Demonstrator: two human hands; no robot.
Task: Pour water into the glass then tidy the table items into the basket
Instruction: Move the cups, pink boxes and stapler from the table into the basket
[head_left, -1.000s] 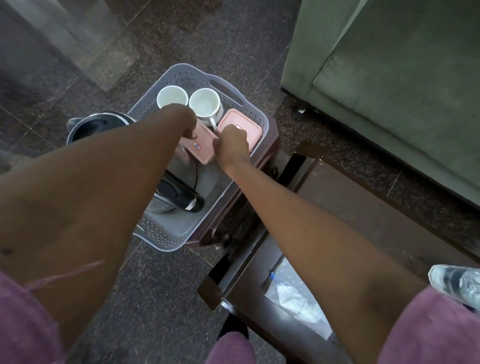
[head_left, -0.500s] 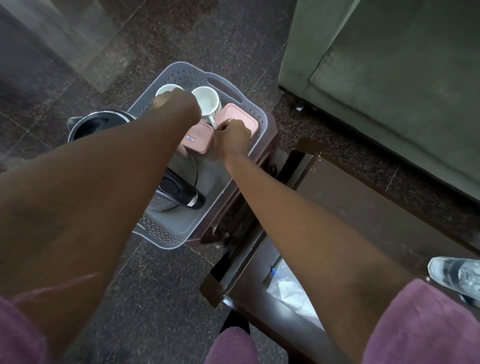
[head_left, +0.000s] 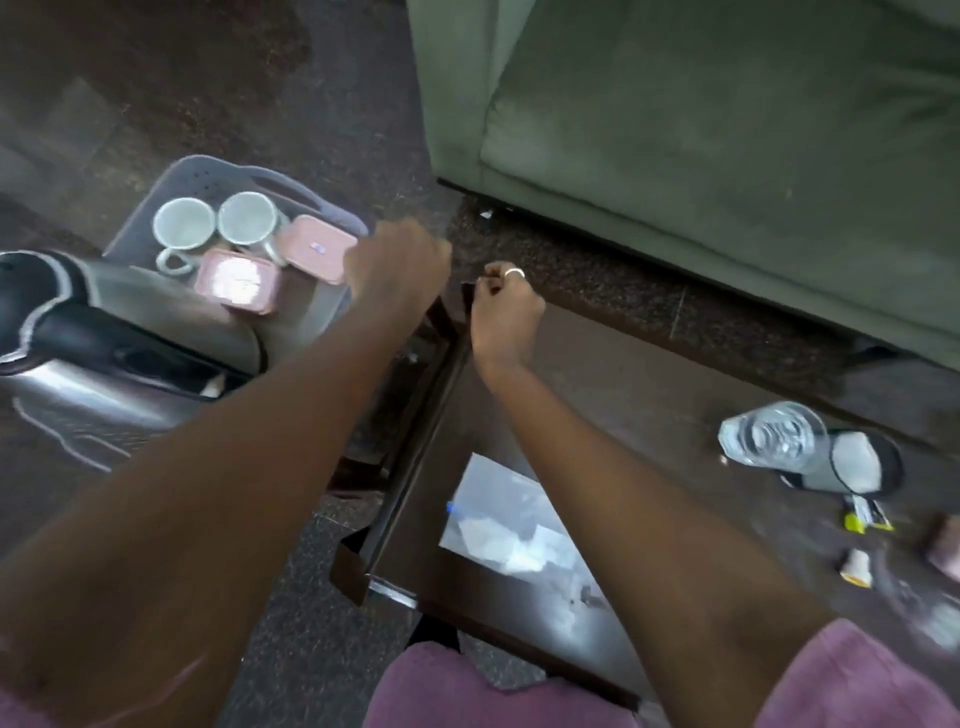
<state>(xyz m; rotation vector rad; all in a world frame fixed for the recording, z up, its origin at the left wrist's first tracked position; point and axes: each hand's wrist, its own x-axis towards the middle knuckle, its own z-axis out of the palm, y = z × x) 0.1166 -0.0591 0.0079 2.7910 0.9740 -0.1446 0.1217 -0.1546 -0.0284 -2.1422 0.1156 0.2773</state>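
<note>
A grey plastic basket (head_left: 183, 172) stands at the left on a small dark stand. In it are two white mugs (head_left: 183, 226) (head_left: 248, 218), two pink lidded boxes (head_left: 236, 280) (head_left: 317, 249) and a steel kettle with a black handle (head_left: 130, 312). My left hand (head_left: 397, 266) hovers at the basket's right edge, fingers loosely curled, holding nothing. My right hand (head_left: 503, 309), with a ring on one finger, hangs over the far left corner of the dark wooden table (head_left: 623, 374), also loosely curled and empty. A glass of water (head_left: 773, 441) stands on the table at the right.
A grey and black object (head_left: 860, 462) lies right of the glass, with small yellow and white items (head_left: 862, 519) in front of it, all blurred. A clear plastic bag (head_left: 506, 530) lies near the table's front. A green sofa (head_left: 701, 130) fills the back right.
Both hands have left the pink boxes and pulled back to the right, out of the basket. My view has swung right, and the glass is now in full view.
</note>
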